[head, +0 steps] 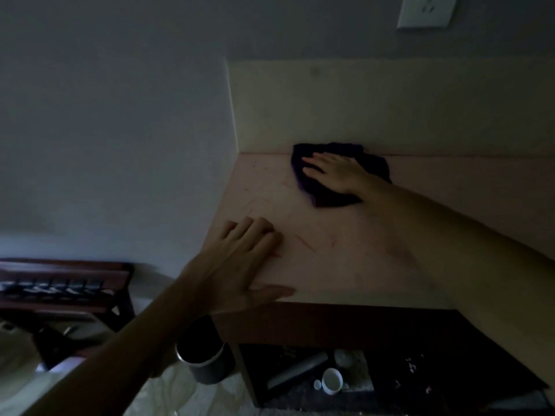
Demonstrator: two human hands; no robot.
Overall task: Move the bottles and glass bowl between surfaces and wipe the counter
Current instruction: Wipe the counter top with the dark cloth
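Two hands on a pale counter (375, 250), one pressing a dark purple cloth (324, 190).

Right hand (333, 172) lies flat, fingers straight, on the cloth near the counter's back corner by the wall. Left hand (240, 265) rests open on the counter's front left edge, thumb over the rim. Below, a white cup (332, 381) lies on a low shelf; a dark bin (207, 364) stands beside it.

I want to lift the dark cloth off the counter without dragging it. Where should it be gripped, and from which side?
Probably the near-left corner of the dark cloth, pinched from above on the front side. The right hand lies flat over its middle, and the far edge sits against the backsplash, so that bare corner on the counter is freest. The left hand only rests at the counter's edge.
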